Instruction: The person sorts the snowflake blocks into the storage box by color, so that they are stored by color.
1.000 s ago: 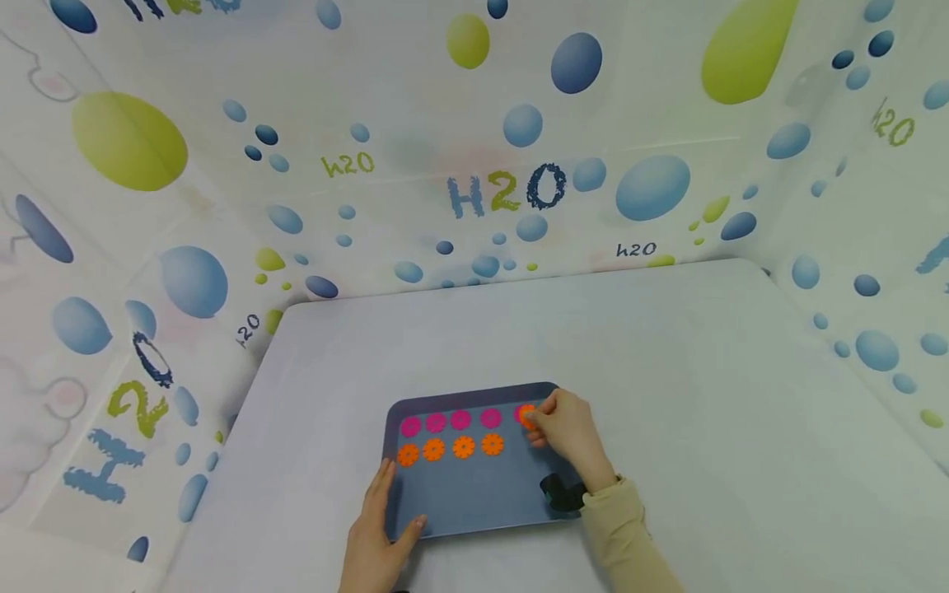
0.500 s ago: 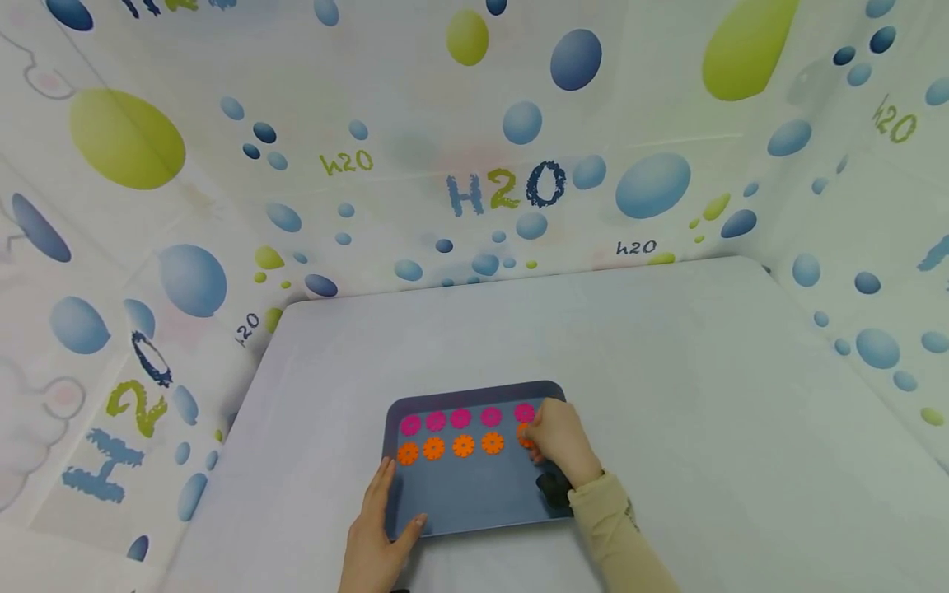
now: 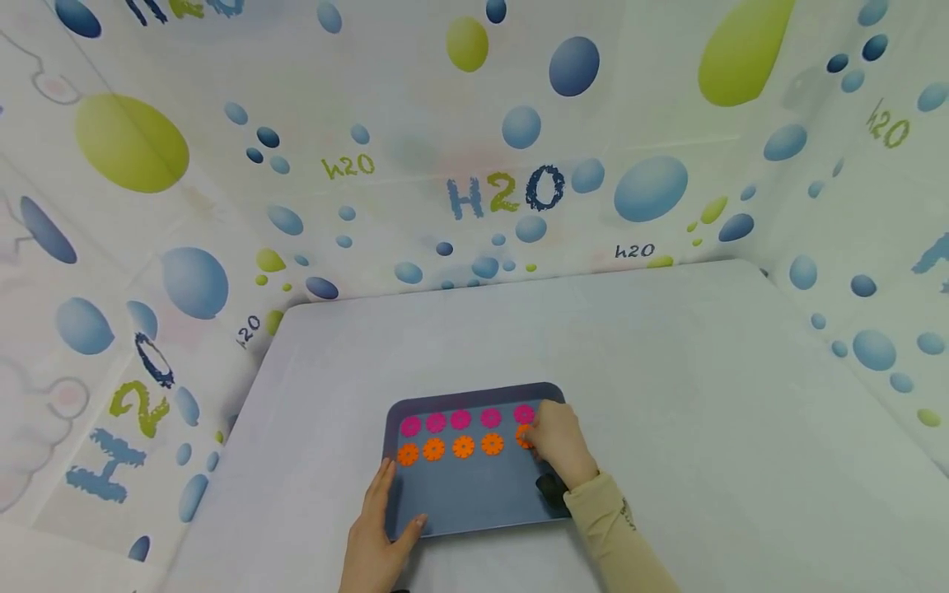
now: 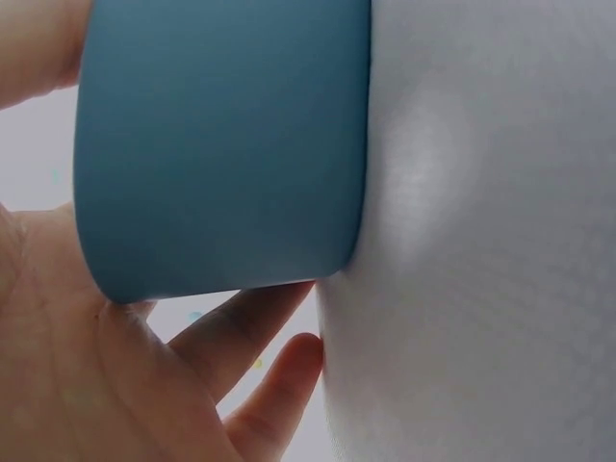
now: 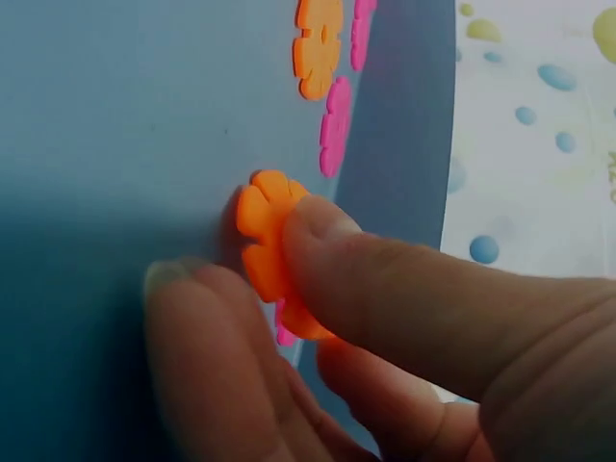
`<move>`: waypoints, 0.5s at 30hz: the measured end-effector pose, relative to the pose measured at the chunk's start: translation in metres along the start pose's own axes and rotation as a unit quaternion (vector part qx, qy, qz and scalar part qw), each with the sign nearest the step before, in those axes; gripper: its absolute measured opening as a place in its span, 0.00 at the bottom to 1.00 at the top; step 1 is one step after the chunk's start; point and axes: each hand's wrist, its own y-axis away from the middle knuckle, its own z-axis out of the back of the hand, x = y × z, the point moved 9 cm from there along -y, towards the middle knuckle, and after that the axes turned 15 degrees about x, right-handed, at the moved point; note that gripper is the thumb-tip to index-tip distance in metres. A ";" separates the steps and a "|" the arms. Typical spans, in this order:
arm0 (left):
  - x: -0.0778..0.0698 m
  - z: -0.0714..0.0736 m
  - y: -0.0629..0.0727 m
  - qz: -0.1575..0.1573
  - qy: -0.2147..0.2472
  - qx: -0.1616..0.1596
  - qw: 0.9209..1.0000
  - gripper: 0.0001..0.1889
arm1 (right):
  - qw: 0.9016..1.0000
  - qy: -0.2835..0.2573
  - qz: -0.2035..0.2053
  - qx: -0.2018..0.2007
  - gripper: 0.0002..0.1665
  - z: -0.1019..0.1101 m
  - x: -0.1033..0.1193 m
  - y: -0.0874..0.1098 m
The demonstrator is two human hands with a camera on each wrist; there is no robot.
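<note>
An orange flower-shaped disc (image 5: pixel 262 231) is at the right end of the orange row in the blue-grey tray (image 3: pixel 474 494). My right hand (image 3: pixel 560 438) pinches it close over the tray floor. In the right wrist view the thumb lies across its face, with the other fingers curled beside it. Part of the disc is hidden under the thumb. My left hand (image 3: pixel 374 527) rests against the tray's near left corner, fingers straight along the left side and thumb over the front rim. The tray's outer wall (image 4: pixel 221 144) fills much of the left wrist view.
Several pink flower-shaped discs (image 3: pixel 460 420) form the tray's far row. Several orange discs (image 3: pixel 463 446) line up in front of them. A white-covered table (image 3: pixel 667 371) bears the tray, with a patterned sheet (image 3: pixel 415 107) behind and at both sides.
My right hand has brought the orange disc down from over the last pink disc to the right end of the orange row. The left hand has stayed on the corner.
</note>
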 end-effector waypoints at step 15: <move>0.004 -0.003 -0.001 0.013 0.011 0.020 1.000 0.41 | 0.996 0.084 0.007 -0.013 0.32 0.000 0.005 0.003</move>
